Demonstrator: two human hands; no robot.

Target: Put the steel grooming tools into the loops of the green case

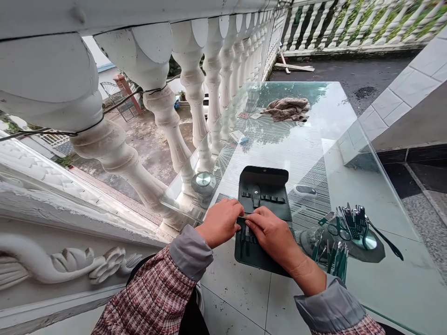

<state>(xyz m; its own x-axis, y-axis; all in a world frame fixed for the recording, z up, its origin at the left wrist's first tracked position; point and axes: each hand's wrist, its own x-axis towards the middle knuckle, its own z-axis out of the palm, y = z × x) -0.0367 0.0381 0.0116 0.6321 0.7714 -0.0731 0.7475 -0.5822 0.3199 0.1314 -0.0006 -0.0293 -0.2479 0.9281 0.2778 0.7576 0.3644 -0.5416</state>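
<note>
A dark green case (263, 184) lies unfolded near the front edge of the glass table, its loops and a small snap tab showing on the upper panel. Over its lower panel, my left hand (223, 222) is closed, thumb and fingers pinched on something I cannot make out. My right hand (272, 232) is closed beside it, fingertips almost meeting the left ones, over a small metal tool (247, 230) in the case. What the right fingers grip is too small to name. To the right, several metal tools with dark green handles (356, 221) stand in a cluster on the glass.
A crumpled brown cloth (288, 109) lies at the far end of the glass table (380, 190). A grey oval device (305, 190) is right of the case, a round metal disc (204, 181) left. White balusters (164, 111) line the left side.
</note>
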